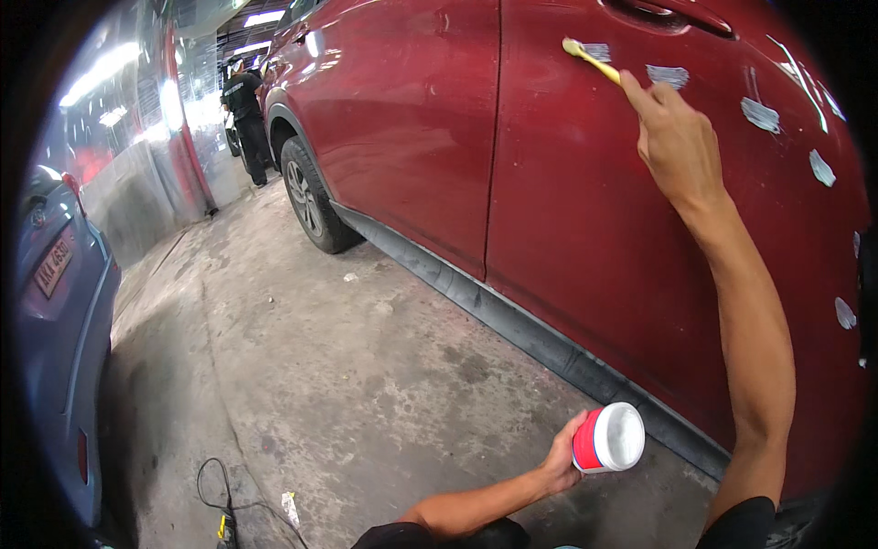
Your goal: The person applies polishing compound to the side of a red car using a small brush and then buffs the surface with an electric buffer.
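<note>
My right hand [677, 151] is closed on a pale yellow brush [594, 59], its tip at a greyish-white smear [596, 52] on the red car's front door [604, 210], below the door handle [668, 16]. Several similar white patches [668, 76] dot the upper and right part of the door. My left hand [567, 453] grips a white tub [617, 435] with a red and white label, held low beside the dark sill [521, 325].
A blue car's rear [64, 339] stands at the left. A person in dark clothes [247, 119] stands beyond the red car's rear wheel [311, 201]. Plastic sheeting [137, 137] hangs at the back left. A black cable [229, 503] lies on the stained concrete floor [320, 384].
</note>
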